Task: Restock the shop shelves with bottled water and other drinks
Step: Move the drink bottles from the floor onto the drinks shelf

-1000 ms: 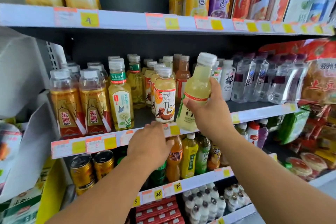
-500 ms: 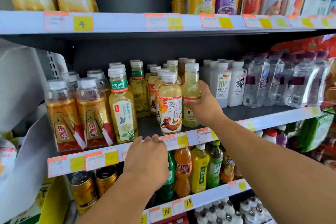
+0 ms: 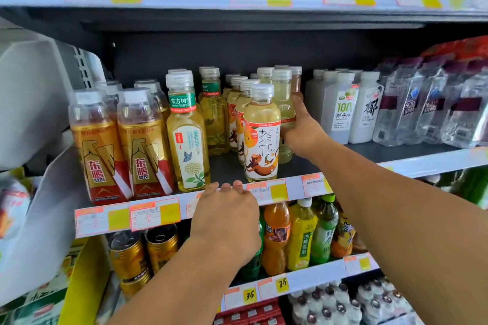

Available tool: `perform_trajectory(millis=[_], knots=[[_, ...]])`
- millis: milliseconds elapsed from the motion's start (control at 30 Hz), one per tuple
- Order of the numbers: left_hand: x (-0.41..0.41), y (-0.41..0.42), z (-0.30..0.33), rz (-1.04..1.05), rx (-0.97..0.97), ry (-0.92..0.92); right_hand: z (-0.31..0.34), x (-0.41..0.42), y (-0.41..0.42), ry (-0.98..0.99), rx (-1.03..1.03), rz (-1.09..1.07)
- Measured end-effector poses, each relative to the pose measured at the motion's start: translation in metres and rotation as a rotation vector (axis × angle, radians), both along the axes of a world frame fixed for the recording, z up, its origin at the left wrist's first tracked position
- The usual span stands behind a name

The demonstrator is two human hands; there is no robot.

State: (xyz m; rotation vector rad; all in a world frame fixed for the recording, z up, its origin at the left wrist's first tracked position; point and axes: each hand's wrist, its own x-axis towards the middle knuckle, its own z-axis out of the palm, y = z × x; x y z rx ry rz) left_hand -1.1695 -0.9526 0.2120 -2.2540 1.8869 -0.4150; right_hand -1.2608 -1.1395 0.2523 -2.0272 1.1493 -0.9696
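Head view: the step in hand looks like seating one drink in its row. The right hand (image 3: 303, 132) wraps its fingers round a pale yellow bottle (image 3: 284, 113), which stands upright on the middle shelf (image 3: 422, 163), just behind the front tea bottle (image 3: 261, 134) with the orange label and beside the white coconut-water bottles (image 3: 340, 108). The left hand (image 3: 227, 221) holds nothing; its fingers (image 3: 225, 187) hook over the shelf's front edge, seemingly as a brace.

The next move probably calls for letting go without tipping the close-packed neighbours, then fetching more stock.

Hard to make out: the pale bottle's base and label sit behind the front bottle and the hand, so whether it stands fully on the shelf cannot be told. The right thumb is hidden. The supply of new stock is out of view.
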Motion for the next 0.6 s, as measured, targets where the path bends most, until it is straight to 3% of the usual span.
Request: perform_trajectory(millis=[167, 300, 433, 600], knots=[[-0.002, 0.001, 0.004, 0.022, -0.013, 0.056, -0.02, -0.019, 0.033, -0.296, -0.107, -0.181], [-0.003, 0.016, -0.025, -0.044, -0.242, 0.162, -0.068, -0.042, 0.096, -0.379, -0.319, -0.258], [-0.013, 0.058, -0.115, -0.245, -0.423, 0.287, -0.157, -0.068, 0.149, -0.164, -0.283, -0.145], [-0.021, 0.096, -0.225, 0.067, -0.135, 0.67, -0.294, -0.09, 0.186, 0.338, 0.061, 0.041]])
